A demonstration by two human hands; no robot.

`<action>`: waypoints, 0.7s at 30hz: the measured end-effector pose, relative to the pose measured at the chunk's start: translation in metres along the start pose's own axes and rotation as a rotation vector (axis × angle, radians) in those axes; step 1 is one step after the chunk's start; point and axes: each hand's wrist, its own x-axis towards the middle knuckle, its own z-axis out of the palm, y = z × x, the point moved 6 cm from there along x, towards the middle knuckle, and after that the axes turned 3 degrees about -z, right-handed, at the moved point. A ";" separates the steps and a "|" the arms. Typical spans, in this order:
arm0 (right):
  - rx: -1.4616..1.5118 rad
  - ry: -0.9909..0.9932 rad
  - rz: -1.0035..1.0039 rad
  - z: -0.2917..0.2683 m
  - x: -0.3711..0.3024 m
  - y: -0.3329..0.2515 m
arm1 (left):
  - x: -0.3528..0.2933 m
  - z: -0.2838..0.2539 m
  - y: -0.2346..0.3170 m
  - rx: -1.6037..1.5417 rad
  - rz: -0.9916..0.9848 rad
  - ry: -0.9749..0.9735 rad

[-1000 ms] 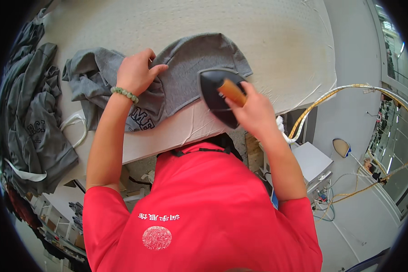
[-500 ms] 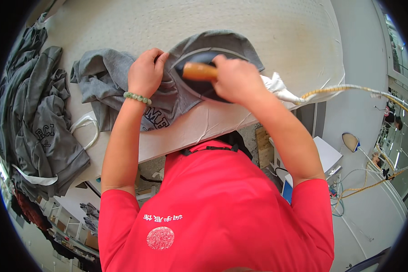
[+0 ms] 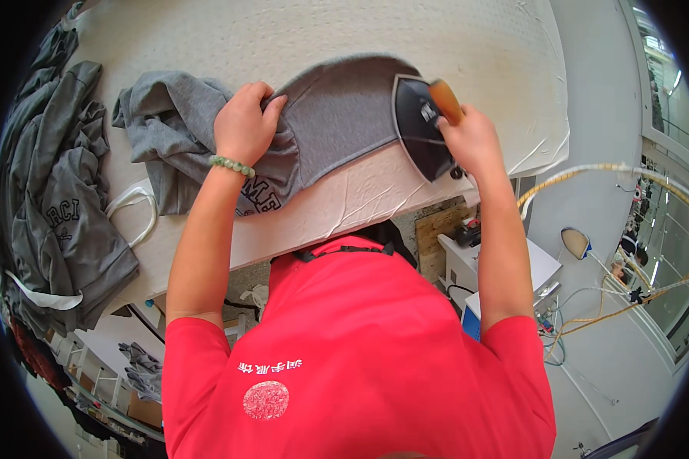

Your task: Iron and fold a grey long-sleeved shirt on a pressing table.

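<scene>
A grey sweatshirt with dark lettering lies across the padded table, bunched up at its left and with one sleeve spread flat toward the right. My left hand is closed on the cloth where the sleeve meets the bunched part, thumb and fingers pinching it. In my right hand is the orange-brown handle of an iron with a dark, pointed body. The iron stands at the sleeve's right end, covering part of its edge. Whether its sole presses on the cloth or is slightly raised, I cannot tell.
More dark grey sweatshirts are heaped at the table's left side, with white strips among them. The pale padded table stretches beyond my hands. A yellow-and-white hose curves off right, above a white cabinet.
The iron has slid right along the sleeve to its end and turned, with my right hand on it. The sleeve now shows flat and uncovered. My left hand has stayed in place.
</scene>
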 end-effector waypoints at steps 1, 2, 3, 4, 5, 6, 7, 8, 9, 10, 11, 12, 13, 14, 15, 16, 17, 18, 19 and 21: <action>0.099 0.000 0.066 -0.003 -0.015 0.011 | -0.001 0.000 0.001 0.000 0.000 -0.005; 0.200 0.000 0.134 -0.003 -0.023 0.019 | -0.001 -0.003 0.002 -0.057 -0.005 0.001; 0.205 -0.003 0.141 0.000 -0.025 0.022 | 0.000 -0.005 0.003 -0.111 -0.009 0.005; 0.197 0.005 0.105 0.006 -0.026 0.021 | -0.001 -0.007 0.003 -0.165 -0.012 0.009; 0.191 0.013 0.070 0.012 -0.028 0.017 | -0.002 -0.006 0.003 -0.158 -0.007 0.000; 0.187 0.026 0.040 0.016 -0.031 0.009 | -0.003 -0.008 0.002 -0.159 -0.017 0.000; 0.127 -0.058 0.008 0.026 -0.036 -0.008 | -0.002 -0.008 0.001 -0.160 -0.026 0.000; 0.066 -0.143 -0.027 0.037 -0.044 -0.031 | 0.000 -0.007 0.000 -0.162 -0.035 0.002; 0.002 -0.216 -0.139 0.047 -0.055 -0.057 | 0.003 -0.004 0.001 -0.158 -0.024 -0.008; -0.064 -0.292 -0.255 0.059 -0.070 -0.080 | 0.003 -0.002 0.000 -0.128 -0.032 -0.009; -0.066 -0.284 -0.414 0.068 -0.086 -0.100 | 0.005 -0.001 0.001 -0.100 -0.038 -0.009; -0.071 -0.275 -0.574 0.076 -0.098 -0.112 | 0.006 0.000 0.001 -0.073 -0.045 -0.007; -0.069 -0.270 -0.574 0.076 -0.099 -0.109 | 0.006 0.000 0.000 -0.072 -0.041 -0.005; -0.069 -0.234 -0.609 0.075 -0.100 -0.109 | 0.007 0.002 -0.002 -0.021 -0.030 0.002; -0.071 -0.198 -0.644 0.072 -0.100 -0.110 | 0.006 0.004 -0.003 0.029 -0.021 0.011; -0.074 -0.162 -0.678 0.069 -0.100 -0.110 | 0.007 0.006 -0.003 0.077 -0.011 0.019; -0.118 -0.212 -0.581 0.065 -0.088 -0.100 | 0.005 0.005 -0.005 0.076 -0.019 0.027; -0.165 -0.262 -0.483 0.057 -0.071 -0.081 | 0.001 0.004 -0.006 0.068 -0.021 0.060; -0.169 -0.219 -0.361 0.050 -0.051 -0.055 | -0.002 0.002 -0.006 0.061 -0.025 0.093; -0.162 -0.154 -0.181 0.027 -0.026 0.005 | -0.009 0.001 0.004 0.049 -0.032 0.130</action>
